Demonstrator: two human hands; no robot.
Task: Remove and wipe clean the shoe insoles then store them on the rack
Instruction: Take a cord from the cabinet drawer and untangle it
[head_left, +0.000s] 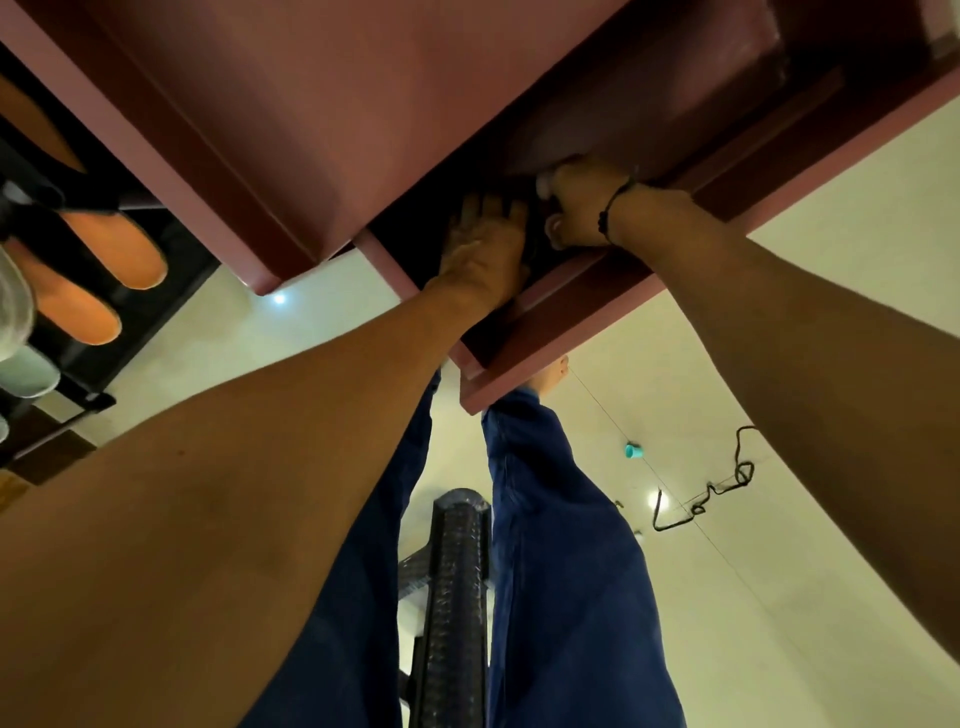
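Two orange insoles (136, 253) (78, 307) lie side by side on a black rack (78, 387) at the left edge. Both my arms reach into a dark gap under a pink piece of furniture (322, 119). My left hand (483, 252) lies flat with its fingers stretched into the gap; what it touches is hidden in the dark. My right hand (579, 208), with a black cord around its wrist, is curled round a small pale object (545, 186) at the gap's edge. I cannot tell what that object is.
My legs in blue jeans (550, 545) stretch away over a pale floor. A black mesh cylinder (457, 597) stands between them. A black cord (701, 499) and a small teal cap (634, 451) lie on the floor. Pale green shoes (26, 371) sit on the rack's left.
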